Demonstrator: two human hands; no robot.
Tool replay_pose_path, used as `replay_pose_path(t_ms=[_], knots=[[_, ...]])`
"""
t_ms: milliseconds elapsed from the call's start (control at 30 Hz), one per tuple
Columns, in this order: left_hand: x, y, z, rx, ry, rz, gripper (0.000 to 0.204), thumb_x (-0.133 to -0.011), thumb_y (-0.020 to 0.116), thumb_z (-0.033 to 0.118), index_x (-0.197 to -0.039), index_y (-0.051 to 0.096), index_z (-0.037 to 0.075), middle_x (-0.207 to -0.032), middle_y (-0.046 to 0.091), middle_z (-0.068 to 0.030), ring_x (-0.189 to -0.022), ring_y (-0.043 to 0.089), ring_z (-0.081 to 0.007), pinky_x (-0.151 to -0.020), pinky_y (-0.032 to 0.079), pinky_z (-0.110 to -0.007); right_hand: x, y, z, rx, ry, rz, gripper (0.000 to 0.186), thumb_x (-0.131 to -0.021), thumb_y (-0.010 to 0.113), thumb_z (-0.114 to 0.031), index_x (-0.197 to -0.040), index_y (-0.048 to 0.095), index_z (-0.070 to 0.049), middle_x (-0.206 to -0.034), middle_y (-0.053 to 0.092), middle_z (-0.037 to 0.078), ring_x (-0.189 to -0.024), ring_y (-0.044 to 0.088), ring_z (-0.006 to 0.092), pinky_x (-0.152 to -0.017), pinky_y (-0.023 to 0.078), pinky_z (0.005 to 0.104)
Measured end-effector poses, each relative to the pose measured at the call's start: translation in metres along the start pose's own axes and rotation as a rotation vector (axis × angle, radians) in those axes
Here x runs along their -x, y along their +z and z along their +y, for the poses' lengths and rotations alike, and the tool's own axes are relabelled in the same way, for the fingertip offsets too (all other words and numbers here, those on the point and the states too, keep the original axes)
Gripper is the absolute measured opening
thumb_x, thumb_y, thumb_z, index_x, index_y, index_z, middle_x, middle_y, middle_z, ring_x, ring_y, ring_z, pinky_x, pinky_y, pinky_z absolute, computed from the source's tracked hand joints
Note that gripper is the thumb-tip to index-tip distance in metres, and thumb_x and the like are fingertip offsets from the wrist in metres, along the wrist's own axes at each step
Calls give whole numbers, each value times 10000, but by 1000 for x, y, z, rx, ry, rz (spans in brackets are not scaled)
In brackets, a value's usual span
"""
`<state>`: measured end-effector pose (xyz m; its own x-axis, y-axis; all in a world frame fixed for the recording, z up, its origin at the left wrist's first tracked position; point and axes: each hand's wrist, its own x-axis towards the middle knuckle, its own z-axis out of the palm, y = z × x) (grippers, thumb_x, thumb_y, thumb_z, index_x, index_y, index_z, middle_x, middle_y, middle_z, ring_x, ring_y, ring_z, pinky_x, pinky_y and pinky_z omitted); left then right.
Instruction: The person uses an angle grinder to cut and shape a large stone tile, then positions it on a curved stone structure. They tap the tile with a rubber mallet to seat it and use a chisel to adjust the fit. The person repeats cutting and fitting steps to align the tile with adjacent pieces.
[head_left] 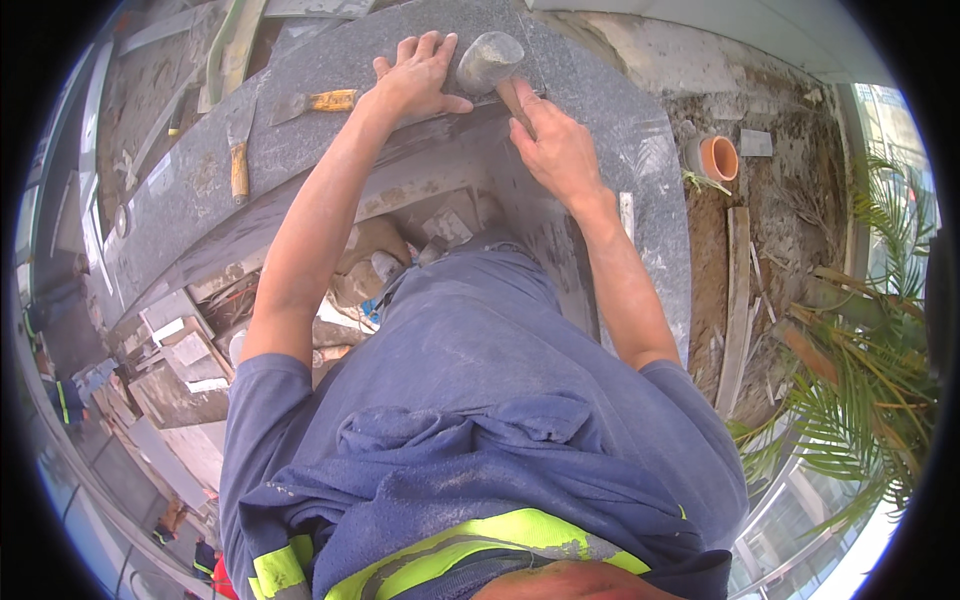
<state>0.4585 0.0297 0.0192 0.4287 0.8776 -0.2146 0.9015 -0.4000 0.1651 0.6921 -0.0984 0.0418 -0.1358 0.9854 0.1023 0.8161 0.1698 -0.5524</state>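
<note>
My right hand (556, 142) is wrapped round the handle of a rubber mallet (490, 62). The mallet's dusty grey head is over the dark grey stone slab (630, 130), near its inner edge. Just left of the mallet head, my left hand (415, 80) lies on the slab with its fingers spread and nothing in it. Further left on the stone is a scraper (330, 101) with a worn yellow handle. A second scraper (239, 172) with a similar handle lies beyond it, nearer the slab's left part.
To the right are an orange pot (719, 158), a long wooden plank (735, 300) on dirt, and palm fronds (850, 430). Broken boards and rubble (190, 350) lie below the slab at left. Another person (70, 400) is at the far left.
</note>
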Motion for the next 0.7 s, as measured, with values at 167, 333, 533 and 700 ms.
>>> replay_pose_path(t_ms=[167, 333, 533, 700], knots=[[3, -1, 2, 26, 8, 7, 1263, -812, 932, 628, -1795, 283, 174, -1816, 302, -155, -1685, 237, -443, -1137, 374, -779, 0, 3, -3, -39, -114, 103, 618, -1025, 732, -212, -1609, 543, -145, -1143, 788, 186, -964, 772, 461, -822, 636, 547], [7, -5, 4, 20, 8, 8, 1248, -806, 937, 615, -1771, 330, 105, -1800, 331, -156, -1671, 270, -421, -1155, 392, -742, 2, 6, 3, -10, -82, 35, 614, -1030, 725, -221, -1610, 542, -140, -1162, 786, 186, -996, 769, 461, -856, 631, 549], [-13, -23, -27, 50, 132, -63, 1141, -838, 925, 535, -1762, 384, 141, -1772, 376, -149, -1644, 323, -420, -1197, 376, -713, 2, -2, 1, 8, -61, -12, 608, -1036, 711, -223, -1613, 545, -126, -1169, 780, 208, -1041, 760, 462, -887, 619, 552], [-35, -19, -47, -35, -8, -66, 1327, -794, 937, 639, -1816, 224, 184, -1865, 200, -202, -1734, 161, -396, -1303, 222, -759, 4, -1, 4, -14, -91, -6, 584, -1037, 704, -224, -1593, 564, -108, -1162, 780, 211, -1050, 757, 460, -900, 612, 542]])
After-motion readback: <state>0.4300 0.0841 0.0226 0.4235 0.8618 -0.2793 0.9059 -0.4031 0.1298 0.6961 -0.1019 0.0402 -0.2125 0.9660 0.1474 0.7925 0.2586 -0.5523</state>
